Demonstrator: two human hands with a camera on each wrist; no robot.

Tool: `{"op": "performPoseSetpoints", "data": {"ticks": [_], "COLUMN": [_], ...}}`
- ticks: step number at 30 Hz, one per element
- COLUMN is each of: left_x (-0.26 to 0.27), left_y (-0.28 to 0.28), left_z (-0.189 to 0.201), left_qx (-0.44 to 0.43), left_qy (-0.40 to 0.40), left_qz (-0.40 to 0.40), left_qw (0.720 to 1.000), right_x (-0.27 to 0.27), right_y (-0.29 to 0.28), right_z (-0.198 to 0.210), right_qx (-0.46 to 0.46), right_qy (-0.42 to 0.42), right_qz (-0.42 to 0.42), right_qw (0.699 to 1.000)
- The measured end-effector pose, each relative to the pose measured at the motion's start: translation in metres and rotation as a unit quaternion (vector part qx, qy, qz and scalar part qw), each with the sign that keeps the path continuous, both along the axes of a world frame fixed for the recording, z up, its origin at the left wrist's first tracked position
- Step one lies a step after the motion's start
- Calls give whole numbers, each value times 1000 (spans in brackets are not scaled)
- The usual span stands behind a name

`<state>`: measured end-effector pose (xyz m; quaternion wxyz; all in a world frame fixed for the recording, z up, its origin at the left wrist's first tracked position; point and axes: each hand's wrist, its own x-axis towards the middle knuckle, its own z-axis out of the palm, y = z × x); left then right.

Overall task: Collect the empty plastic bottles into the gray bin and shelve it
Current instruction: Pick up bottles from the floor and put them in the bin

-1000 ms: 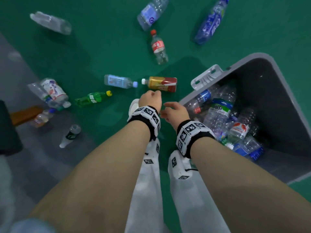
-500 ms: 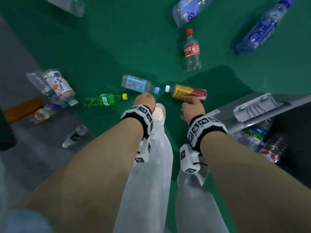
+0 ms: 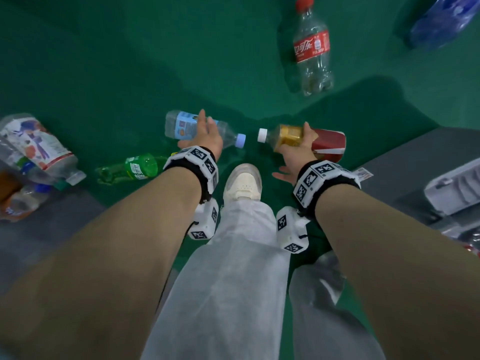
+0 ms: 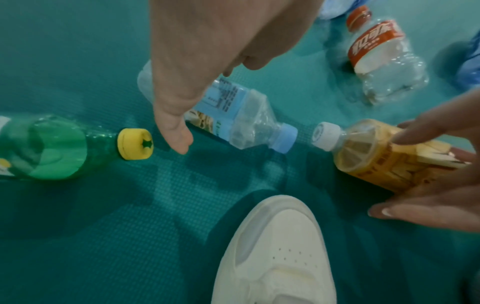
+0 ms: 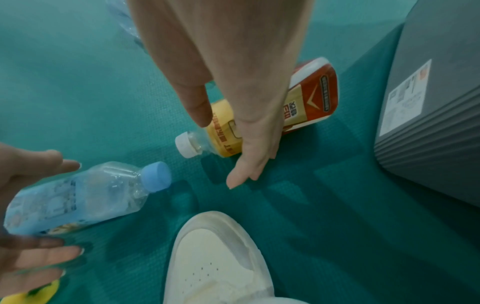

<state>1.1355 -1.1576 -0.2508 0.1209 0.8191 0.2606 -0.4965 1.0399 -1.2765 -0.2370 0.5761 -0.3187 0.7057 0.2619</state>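
Note:
Two bottles lie cap to cap on the green floor: a clear bottle with a pale blue label (image 3: pixel 187 126) and a yellow-and-red labelled bottle (image 3: pixel 327 144). My left hand (image 3: pixel 201 131) reaches over the blue-label bottle (image 4: pixel 233 109), straight fingers on its far side and thumb on its near side, not closed round it. My right hand (image 3: pixel 293 149) spans the yellow-and-red bottle (image 5: pixel 309 96) the same way, fingers spread. The gray bin (image 3: pixel 405 157) stands at the right, cut off by the frame edge.
More bottles lie around: a red-label cola bottle (image 3: pixel 311 48) ahead, a green one with a yellow cap (image 3: pixel 135 167) to the left, a blue one (image 3: pixel 441 19) at top right, several at the far left (image 3: pixel 36 146). My white shoe (image 3: pixel 242 183) stands between my hands.
Both hands went from beside the bin down and forward to the two bottles and spread their fingers. The view dropped closer to the floor; the bin slid off to the right.

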Motion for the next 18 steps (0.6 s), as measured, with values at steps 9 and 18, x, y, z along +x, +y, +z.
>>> {"op": "performPoseSetpoints", "data": {"ticks": [9, 18], "left_x": [1, -24], "left_y": [2, 2], "left_z": [-6, 53], "left_qx": [9, -23], "left_qy": [-16, -78], "left_qz": [-27, -40], "left_qw": [999, 996], "right_x": [-2, -17], "right_y": [9, 16], "right_z": [-5, 43], "right_qx": [-72, -151], "right_qy": [-15, -4], "right_qz": [30, 140], "right_qw": [997, 979]}}
